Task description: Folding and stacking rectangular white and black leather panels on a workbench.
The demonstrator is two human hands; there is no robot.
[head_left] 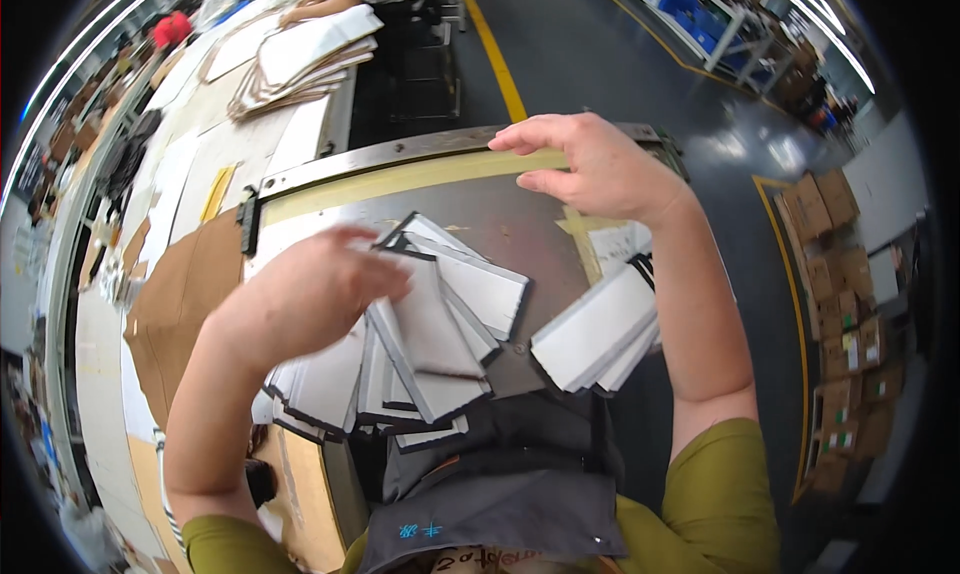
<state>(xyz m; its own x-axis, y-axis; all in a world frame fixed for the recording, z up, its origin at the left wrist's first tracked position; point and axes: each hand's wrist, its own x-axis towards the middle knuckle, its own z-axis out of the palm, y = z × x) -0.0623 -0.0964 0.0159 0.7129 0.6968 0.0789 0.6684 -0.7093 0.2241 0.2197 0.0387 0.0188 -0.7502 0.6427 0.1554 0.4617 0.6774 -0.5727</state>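
Grey metal makes up the work plate (330,224), scuffed and shiny, with strips of yellowish tape (400,177) along its far edge and a dark bar (420,146) behind that. White cards with dark edges (430,334) lie fanned in a loose heap on the near part of the plate, and a second small stack (598,329) sits just beside them to the right. The left hand (320,284) rests on top of the fanned cards with fingers bent; it is blurred, so a grip probably cannot be told. The right hand (590,164) lies on the taped far edge, fingers loosely curled, holding nothing. Brown cardboard sheets (185,304) cover the long bench on the left. A dark factory floor (600,54) with a yellow line (497,59) runs beyond, and stacked boxes (845,334) stand at the right.
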